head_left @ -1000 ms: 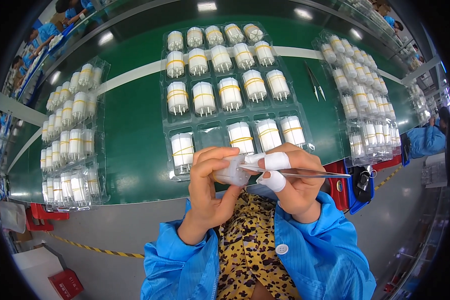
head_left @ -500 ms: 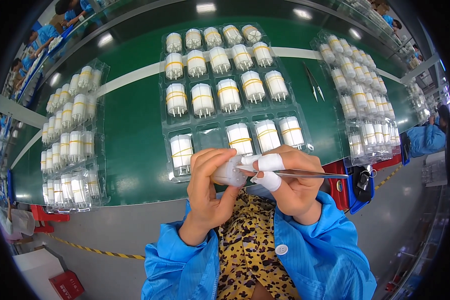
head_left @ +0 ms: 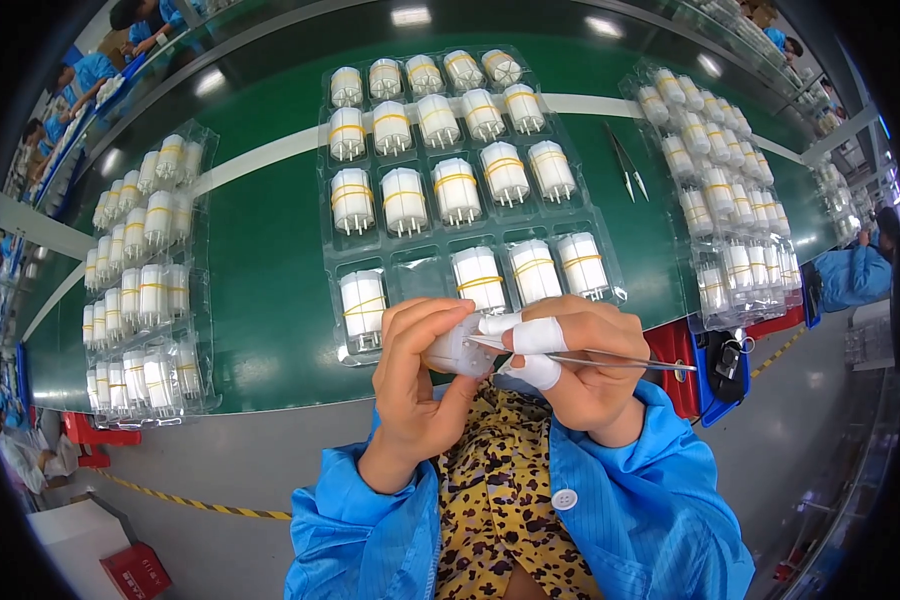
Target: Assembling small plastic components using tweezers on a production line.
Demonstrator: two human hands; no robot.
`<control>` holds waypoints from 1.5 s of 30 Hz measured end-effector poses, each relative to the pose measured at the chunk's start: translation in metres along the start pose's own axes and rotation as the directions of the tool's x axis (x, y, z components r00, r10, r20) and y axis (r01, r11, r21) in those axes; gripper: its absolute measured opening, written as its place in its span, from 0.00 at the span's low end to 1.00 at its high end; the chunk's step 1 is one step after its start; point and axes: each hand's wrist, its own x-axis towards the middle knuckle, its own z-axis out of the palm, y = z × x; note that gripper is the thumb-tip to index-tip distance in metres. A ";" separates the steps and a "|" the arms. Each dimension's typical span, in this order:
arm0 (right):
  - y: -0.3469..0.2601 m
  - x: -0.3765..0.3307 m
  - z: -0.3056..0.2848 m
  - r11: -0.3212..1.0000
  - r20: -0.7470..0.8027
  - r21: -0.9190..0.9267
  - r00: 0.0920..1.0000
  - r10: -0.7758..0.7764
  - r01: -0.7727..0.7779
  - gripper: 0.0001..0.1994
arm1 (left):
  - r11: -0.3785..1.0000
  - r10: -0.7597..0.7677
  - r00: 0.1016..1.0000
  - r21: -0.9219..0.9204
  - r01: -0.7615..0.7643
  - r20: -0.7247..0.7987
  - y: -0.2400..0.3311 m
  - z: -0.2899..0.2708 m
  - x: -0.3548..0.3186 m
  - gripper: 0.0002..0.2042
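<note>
My left hand [head_left: 415,385] is closed round a white cylindrical part [head_left: 452,352], its end face turned to the right. Between the white-wrapped fingers of my right hand [head_left: 580,365] is a pair of metal tweezers [head_left: 620,360], whose tips reach the end face of that part. What the tips grip, if anything, is too small to tell. Just beyond my hands lies a clear plastic tray [head_left: 420,272] with rows of white cylinders, each with a yellow band and several with metal pins showing. One pocket in its nearest row holds no cylinder.
Stacked trays of similar cylinders stand at the left [head_left: 148,290] and right [head_left: 735,200] of the green table [head_left: 270,220]. Another pair of tweezers [head_left: 628,165] lies right of the middle tray. Red and blue bins [head_left: 705,385] sit by the table's near right edge.
The tweezers have tilted slightly in my right hand, and their tips have shifted a little on the part's end face. My left hand keeps its hold almost unmoved.
</note>
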 end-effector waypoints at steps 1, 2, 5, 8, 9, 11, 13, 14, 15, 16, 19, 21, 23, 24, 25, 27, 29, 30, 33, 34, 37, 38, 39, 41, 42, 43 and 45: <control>-0.002 0.001 -0.001 0.999 0.021 -0.001 0.999 0.036 -0.036 0.08 | 0.998 0.038 0.999 0.057 -0.038 0.015 -0.001 -0.001 0.001 0.27; -0.004 0.003 -0.001 0.997 0.042 -0.002 0.997 0.072 -0.072 0.08 | 0.991 0.074 0.997 0.113 -0.078 0.033 -0.002 -0.002 0.002 0.27; -0.008 0.010 -0.002 0.997 0.091 -0.004 0.993 0.074 -0.074 0.08 | 0.973 0.115 0.992 0.193 -0.125 0.061 -0.002 -0.002 0.003 0.28; -0.011 0.014 -0.005 0.993 0.124 0.024 0.986 0.112 -0.116 0.08 | 0.976 0.128 0.990 0.169 -0.138 0.066 -0.002 -0.003 0.003 0.27; -0.008 0.011 -0.004 0.993 0.121 0.024 0.986 0.112 -0.115 0.08 | 0.976 0.129 0.989 0.169 -0.139 0.068 -0.001 -0.001 0.003 0.27; 0.001 0.002 -0.004 0.986 0.010 0.141 0.996 0.091 -0.091 0.09 | 0.997 -0.004 1.000 -0.083 0.006 0.028 0.003 0.004 0.003 0.26; 0.001 -0.002 -0.006 0.990 -0.002 0.122 0.997 0.078 -0.077 0.10 | 0.992 -0.030 0.999 -0.121 0.035 0.046 0.003 0.003 0.003 0.26; 0.000 -0.003 -0.006 0.993 -0.015 0.100 0.997 0.069 -0.068 0.10 | 0.985 -0.058 0.996 -0.160 0.068 0.065 0.003 0.003 0.003 0.25; 0.000 -0.004 -0.004 0.993 -0.026 0.101 0.998 0.061 -0.058 0.11 | 0.985 -0.060 0.996 -0.158 0.070 0.065 0.004 0.003 0.002 0.25; 0.000 -0.003 -0.004 0.993 -0.027 0.102 0.998 0.063 -0.060 0.11 | 0.981 -0.075 0.995 -0.175 0.085 0.065 0.004 0.003 0.002 0.25; -0.001 -0.001 -0.005 0.996 0.011 0.064 0.998 0.059 -0.059 0.11 | 0.977 -0.092 0.994 -0.188 0.102 0.062 0.003 0.002 0.000 0.26; -0.001 0.000 -0.004 0.999 0.011 0.026 0.999 0.044 -0.044 0.11 | 0.977 -0.092 0.994 -0.186 0.101 0.056 0.003 0.003 0.000 0.26; 0.000 0.000 -0.004 1.000 0.007 0.012 1.000 0.024 -0.024 0.11 | 0.979 -0.095 0.994 -0.175 0.104 0.056 0.005 0.004 0.001 0.26; 0.000 0.000 -0.004 1.000 0.002 -0.003 1.000 0.003 -0.003 0.11 | 0.979 -0.096 0.994 -0.175 0.104 0.056 0.005 0.004 0.002 0.26; 0.001 0.001 -0.004 1.000 0.003 -0.003 1.000 0.004 -0.004 0.11 | 0.984 -0.084 0.995 -0.156 0.091 0.052 0.004 0.003 0.001 0.26; 0.000 0.002 -0.004 0.999 0.021 -0.027 1.000 -0.016 0.017 0.12 | 0.987 -0.072 0.996 -0.137 0.078 0.049 0.004 0.003 0.001 0.25; 0.000 0.002 -0.004 0.999 0.025 -0.034 1.000 -0.012 0.013 0.11 | 0.983 -0.089 0.995 -0.157 0.094 0.040 0.004 0.004 -0.001 0.26; 0.000 0.002 -0.004 0.999 0.029 -0.042 1.000 -0.009 0.010 0.11 | 0.983 -0.090 0.995 -0.157 0.095 0.040 0.003 0.004 -0.001 0.26; -0.003 0.004 -0.003 0.997 0.030 0.009 0.996 0.079 -0.079 0.09 | 0.993 -0.051 0.998 -0.108 0.055 0.045 0.001 0.002 -0.001 0.25; -0.003 0.005 -0.002 0.997 0.027 0.007 0.997 0.079 -0.079 0.09 | 0.998 -0.024 0.998 -0.049 0.027 0.056 0.002 0.002 0.000 0.25; -0.002 0.012 -0.002 0.996 -0.002 0.033 0.996 0.087 -0.087 0.07 | 0.996 0.044 0.996 0.068 -0.050 0.081 0.001 0.000 0.003 0.24; -0.003 0.017 -0.004 0.996 0.051 -0.004 0.995 0.086 -0.086 0.07 | 0.987 0.085 0.992 0.128 -0.097 0.094 0.000 -0.001 0.003 0.24; -0.004 0.021 -0.006 0.996 0.103 -0.041 0.991 0.087 -0.083 0.06 | 0.987 0.085 0.992 0.129 -0.096 0.094 -0.002 -0.003 0.003 0.24; -0.007 0.028 -0.005 0.988 0.140 -0.082 0.980 0.142 -0.131 0.06 | 0.966 0.112 0.983 0.217 -0.142 0.147 -0.005 -0.006 0.003 0.24; -0.007 0.030 -0.005 0.976 0.174 -0.124 0.965 0.198 -0.178 0.06 | 0.966 0.112 0.983 0.217 -0.142 0.146 -0.006 -0.004 0.001 0.24; 0.000 0.028 -0.006 0.973 0.200 -0.077 0.953 0.229 -0.218 0.06 | 0.994 0.040 0.994 0.094 -0.050 0.104 -0.008 -0.002 -0.001 0.25; 0.003 0.020 -0.004 0.911 0.097 0.234 0.940 0.326 -0.340 0.07 | 0.999 -0.036 0.997 -0.033 0.039 0.072 -0.007 -0.001 -0.001 0.25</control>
